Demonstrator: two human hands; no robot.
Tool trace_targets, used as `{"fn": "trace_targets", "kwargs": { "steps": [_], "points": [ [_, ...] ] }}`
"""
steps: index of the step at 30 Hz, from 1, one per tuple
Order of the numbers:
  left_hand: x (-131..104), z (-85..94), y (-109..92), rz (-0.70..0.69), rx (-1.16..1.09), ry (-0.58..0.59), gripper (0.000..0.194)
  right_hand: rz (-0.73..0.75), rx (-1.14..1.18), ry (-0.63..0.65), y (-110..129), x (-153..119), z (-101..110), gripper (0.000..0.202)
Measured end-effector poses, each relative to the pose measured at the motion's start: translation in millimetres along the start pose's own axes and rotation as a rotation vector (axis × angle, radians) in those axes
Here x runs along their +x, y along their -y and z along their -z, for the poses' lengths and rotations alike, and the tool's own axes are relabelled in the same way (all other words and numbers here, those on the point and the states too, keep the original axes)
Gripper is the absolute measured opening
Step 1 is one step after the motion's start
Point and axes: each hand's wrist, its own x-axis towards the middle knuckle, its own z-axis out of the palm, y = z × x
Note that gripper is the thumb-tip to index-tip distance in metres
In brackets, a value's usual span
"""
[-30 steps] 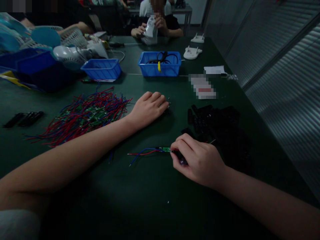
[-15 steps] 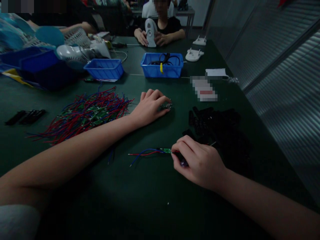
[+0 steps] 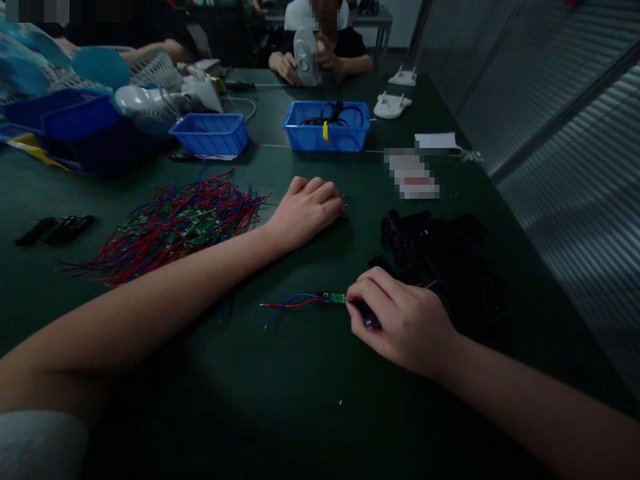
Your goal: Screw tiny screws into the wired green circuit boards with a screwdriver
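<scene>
My left hand (image 3: 311, 208) is over the small screws (image 3: 344, 200), its fingers drawn together and covering most of them; what it grips, if anything, is hidden. My right hand (image 3: 400, 317) is closed around a dark tool (image 3: 371, 321) of which only a part shows. At its fingertips lies a green circuit board (image 3: 335, 297) with red and blue wires (image 3: 295, 301) stretching left across the table. Left of my left hand spreads a pile of wired green boards (image 3: 185, 223). A heap of black plastic parts (image 3: 440, 247) lies beyond my right hand.
Two blue bins (image 3: 327, 139) (image 3: 213, 137) stand toward the back. At the back left are larger blue crates (image 3: 80, 127) and fan parts (image 3: 145, 100). Black pieces (image 3: 67, 229) lie at the left. Across the table a person holds a white housing (image 3: 306, 57).
My left hand's fingers have drawn together over the screws, hiding most of them. My right hand keeps its grip beside the board. The person opposite has turned the white housing.
</scene>
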Motion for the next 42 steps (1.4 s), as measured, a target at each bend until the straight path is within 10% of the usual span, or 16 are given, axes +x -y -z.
{"fn": "trace_targets", "kwargs": {
  "steps": [7,16,23,42],
  "points": [
    [2,7.4,-2,0.050,0.010,0.007,0.024,0.021,-0.018,-0.008,0,0,1,0.010],
    [-20,78.7,-28,0.214,-0.358,-0.026,0.023,-0.033,-0.051,-0.062,1,0,1,0.012],
    [-83,72.3,-59,0.268,-0.570,0.165,0.020,-0.038,-0.018,-0.062,2,-1,2,0.024],
    [-74,75.2,-70,0.077,-0.286,0.171,0.016,-0.105,-0.012,-0.023,0,0,-1,0.020]
  ]
}}
